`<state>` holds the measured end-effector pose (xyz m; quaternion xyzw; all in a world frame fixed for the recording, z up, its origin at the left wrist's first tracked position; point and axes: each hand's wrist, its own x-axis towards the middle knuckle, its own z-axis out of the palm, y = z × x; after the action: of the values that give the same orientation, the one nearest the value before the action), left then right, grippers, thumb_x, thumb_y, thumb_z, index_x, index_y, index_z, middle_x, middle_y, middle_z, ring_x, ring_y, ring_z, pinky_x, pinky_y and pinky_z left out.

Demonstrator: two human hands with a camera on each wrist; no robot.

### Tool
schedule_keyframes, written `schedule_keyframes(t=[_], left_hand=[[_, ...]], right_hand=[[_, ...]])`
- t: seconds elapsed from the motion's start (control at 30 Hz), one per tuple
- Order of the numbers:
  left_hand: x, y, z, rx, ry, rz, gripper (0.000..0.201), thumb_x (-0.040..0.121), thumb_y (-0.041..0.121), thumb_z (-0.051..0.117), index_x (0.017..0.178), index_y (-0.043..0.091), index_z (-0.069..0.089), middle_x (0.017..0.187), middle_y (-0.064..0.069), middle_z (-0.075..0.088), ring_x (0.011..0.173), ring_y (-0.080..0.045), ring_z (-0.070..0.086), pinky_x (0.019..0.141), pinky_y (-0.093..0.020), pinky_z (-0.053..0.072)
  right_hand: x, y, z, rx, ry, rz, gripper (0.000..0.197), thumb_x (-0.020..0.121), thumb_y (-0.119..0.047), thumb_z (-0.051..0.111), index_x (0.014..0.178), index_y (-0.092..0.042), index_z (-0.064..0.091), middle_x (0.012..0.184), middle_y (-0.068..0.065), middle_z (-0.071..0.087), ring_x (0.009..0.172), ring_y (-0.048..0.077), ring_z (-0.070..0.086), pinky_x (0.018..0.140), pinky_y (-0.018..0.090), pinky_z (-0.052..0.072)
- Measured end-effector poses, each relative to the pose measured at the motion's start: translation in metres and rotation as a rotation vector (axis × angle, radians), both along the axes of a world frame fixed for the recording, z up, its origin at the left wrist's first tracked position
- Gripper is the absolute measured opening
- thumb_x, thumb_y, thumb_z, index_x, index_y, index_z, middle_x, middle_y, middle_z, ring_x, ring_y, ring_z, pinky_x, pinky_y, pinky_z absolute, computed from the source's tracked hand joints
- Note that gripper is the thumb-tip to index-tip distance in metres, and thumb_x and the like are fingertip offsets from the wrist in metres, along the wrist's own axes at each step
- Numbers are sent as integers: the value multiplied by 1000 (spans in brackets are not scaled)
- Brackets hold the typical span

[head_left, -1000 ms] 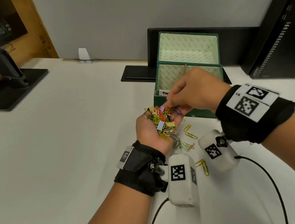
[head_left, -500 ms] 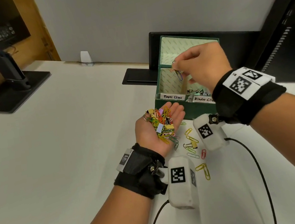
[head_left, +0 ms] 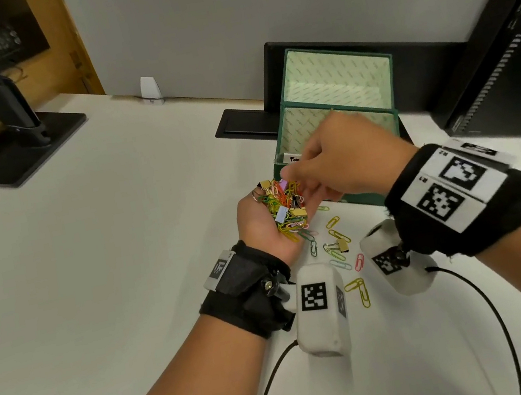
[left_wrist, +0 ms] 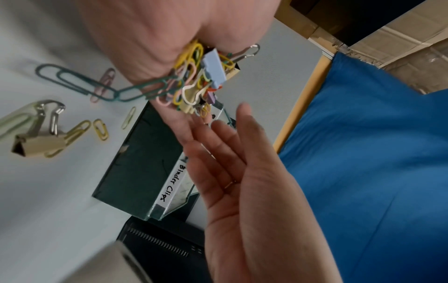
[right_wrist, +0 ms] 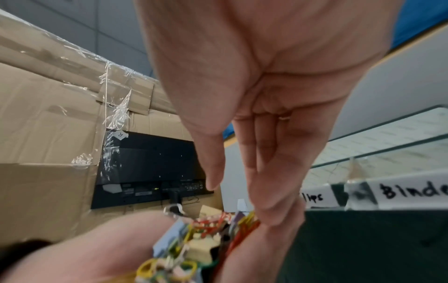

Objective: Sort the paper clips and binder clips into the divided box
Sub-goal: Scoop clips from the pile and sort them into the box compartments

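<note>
- a person's left hand (head_left: 264, 228) lies palm up over the white desk (head_left: 106, 259), cupping a tangled heap of clips (head_left: 283, 209): coloured paper clips mixed with small binder clips.
- the right hand (head_left: 333, 163) reaches over that heap, fingers (right_wrist: 271, 191) straight and close together, thumb apart from them; it holds nothing, its fingertips just at the top of the heap.
- the green divided box (head_left: 278, 131) stands open just behind both hands, its front edge bearing a handwritten "binder clips" label (left_wrist: 173, 183) beside a second label mostly hidden by the hand.
- loose paper clips (head_left: 359, 291) lie scattered on the desk near the box, between the two wrists.
- among them lies a gold binder clip (head_left: 339, 246).
- a monitor stand (head_left: 18, 135) sits far left on the desk.
</note>
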<state>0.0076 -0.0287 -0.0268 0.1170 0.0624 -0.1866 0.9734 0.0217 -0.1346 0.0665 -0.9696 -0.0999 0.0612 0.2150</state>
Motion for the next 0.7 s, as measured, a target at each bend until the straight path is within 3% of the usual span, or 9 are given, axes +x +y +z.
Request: schedule_keyframes(t=[0.03,0.07,0.13,0.2,0.3,0.4,0.5,0.6,0.7], left_hand=[[-1,-2,0,16,-3,12,40,75,13,37,69,-4,73,77,-20,70,67,-31,70,65,-43,60],[-2,-3,0,41,0,26,37,74,13,39,66,-3,71,73,-18,69,63,-28,69,63,-39,60],[-1,-4,-4,82,35,56,29,75,14,41,80,0,67,77,-15,68,68,-26,67,74,-35,56],[1,-4,-8,118,53,83,27,82,15,39,85,4,64,79,-13,69,68,-24,67,75,-32,54],[0,-3,-8,147,59,90,28,78,15,41,78,3,67,77,-14,68,68,-26,66,69,-33,56],[2,-2,-7,162,41,93,43,89,15,34,74,2,72,80,-16,67,77,-28,61,79,-38,53],[4,-3,-8,130,12,62,55,94,19,28,68,3,75,71,-14,68,65,-25,64,80,-37,55],[4,-2,-8,103,-23,46,55,97,22,23,93,-2,72,77,-16,70,64,-27,68,79,-46,54],[4,-1,-7,83,-10,50,52,96,19,25,94,-3,71,83,-19,70,65,-30,68,76,-46,56]], right_hand=[[0,2,-3,-34,1,-4,41,84,-50,67,74,-11,75,63,1,72,63,15,70,67,32,60],[1,5,-5,-73,-26,-10,43,82,-52,68,75,-10,74,63,2,72,64,16,70,67,33,60],[0,11,-10,-114,-60,-13,42,79,-53,70,75,-11,74,62,3,71,63,15,70,65,33,60],[-2,16,-15,-85,-28,2,36,79,-48,72,78,-12,74,60,2,71,56,12,68,62,30,60],[-3,19,-18,45,49,-25,24,78,-37,77,83,-13,73,53,0,64,43,9,61,53,25,55],[2,17,-18,228,143,-116,15,79,-15,78,88,-5,71,55,7,63,39,13,60,40,22,50],[2,11,-17,368,216,-168,12,83,-2,72,94,3,69,57,13,61,35,12,56,36,19,45],[3,4,-14,461,218,-188,12,84,-2,71,95,3,70,63,15,65,38,11,57,36,18,45],[6,-2,-12,473,189,-203,12,83,-8,74,94,-3,72,69,12,70,46,9,60,43,19,51]])
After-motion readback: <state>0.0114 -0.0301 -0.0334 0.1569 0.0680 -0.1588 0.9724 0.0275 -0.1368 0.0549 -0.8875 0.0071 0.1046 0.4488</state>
